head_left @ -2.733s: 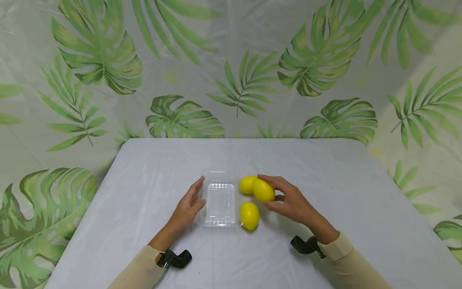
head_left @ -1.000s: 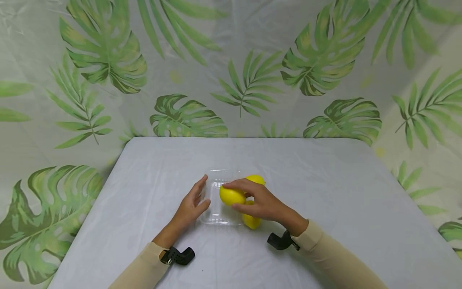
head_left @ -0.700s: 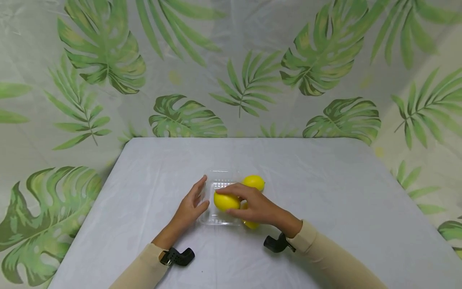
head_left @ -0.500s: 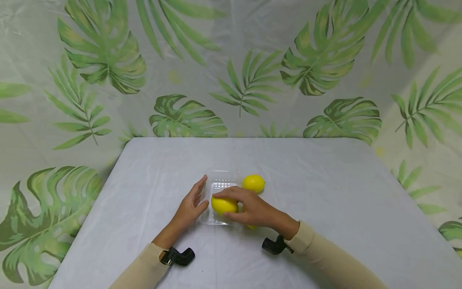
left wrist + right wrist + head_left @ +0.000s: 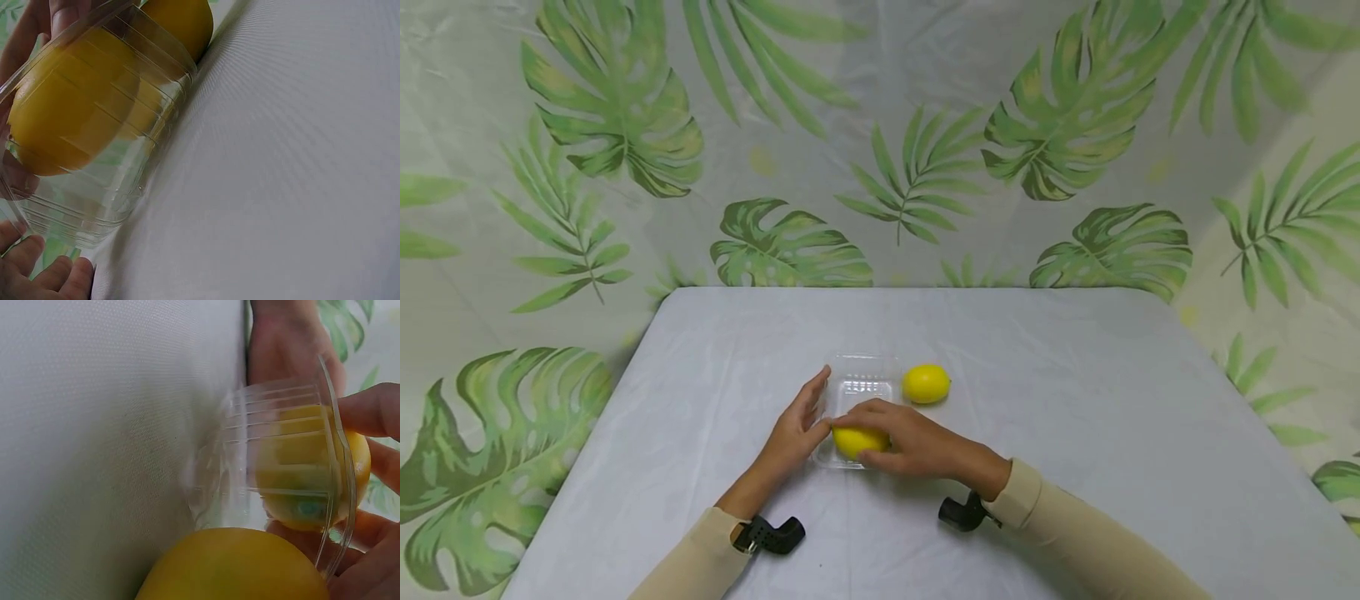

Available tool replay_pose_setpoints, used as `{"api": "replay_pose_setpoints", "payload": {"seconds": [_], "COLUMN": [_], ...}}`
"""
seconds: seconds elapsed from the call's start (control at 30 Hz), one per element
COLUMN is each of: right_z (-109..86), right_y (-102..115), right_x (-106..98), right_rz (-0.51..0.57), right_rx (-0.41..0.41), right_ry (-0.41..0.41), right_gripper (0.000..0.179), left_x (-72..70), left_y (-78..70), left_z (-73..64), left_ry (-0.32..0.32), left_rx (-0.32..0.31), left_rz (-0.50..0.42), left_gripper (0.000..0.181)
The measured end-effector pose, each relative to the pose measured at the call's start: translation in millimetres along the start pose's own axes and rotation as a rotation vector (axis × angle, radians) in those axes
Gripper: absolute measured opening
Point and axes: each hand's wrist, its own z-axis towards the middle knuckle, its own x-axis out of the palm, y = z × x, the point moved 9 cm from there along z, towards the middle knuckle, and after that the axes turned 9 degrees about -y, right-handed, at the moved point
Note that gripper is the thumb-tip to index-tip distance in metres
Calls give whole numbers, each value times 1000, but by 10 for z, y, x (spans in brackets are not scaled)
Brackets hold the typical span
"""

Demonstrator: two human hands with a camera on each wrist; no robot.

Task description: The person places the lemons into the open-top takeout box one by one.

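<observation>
My right hand [image 5: 917, 437] holds a lemon [image 5: 859, 442] within the near part of a clear plastic container [image 5: 859, 385]. In the right wrist view, this lemon [image 5: 294, 469] shows through the container's ribbed wall, with fingers around it. My left hand [image 5: 793, 421] rests along the container's left side, thumb and fingers spread at its rim. A second lemon [image 5: 927, 384] lies on the table just right of the container's far part. A third lemon [image 5: 231, 569], beside the container in the right wrist view, is hidden under my right hand in the head view.
A white cloth covers the table [image 5: 1075, 375]. Behind it hangs a pale backdrop [image 5: 940, 50] printed with green leaves. Black wrist cameras [image 5: 775, 534] sit on both wrists, below beige sleeves [image 5: 692, 558].
My right hand has carried the lemon left from beside the container, then lowered it into the near part. The left hand has stayed almost still at the container's side.
</observation>
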Motion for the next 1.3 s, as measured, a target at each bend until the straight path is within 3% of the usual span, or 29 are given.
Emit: {"api": "replay_pose_setpoints", "payload": {"seconds": [0.2, 0.97, 1.3], "right_z": [-18, 1, -2], "right_y": [-13, 40, 25], "right_x": [50, 131, 134], "right_rz": [-31, -173, -172], "right_rx": [25, -27, -25], "right_ry": [42, 115, 143], "right_gripper": [48, 36, 38], "left_x": [4, -1, 1], "left_y": [-115, -87, -99], "left_z": [-30, -28, -23], "left_ry": [3, -13, -11], "left_rx": [-11, -45, -39], "left_rz": [22, 26, 25], "left_gripper": [67, 64, 65]}}
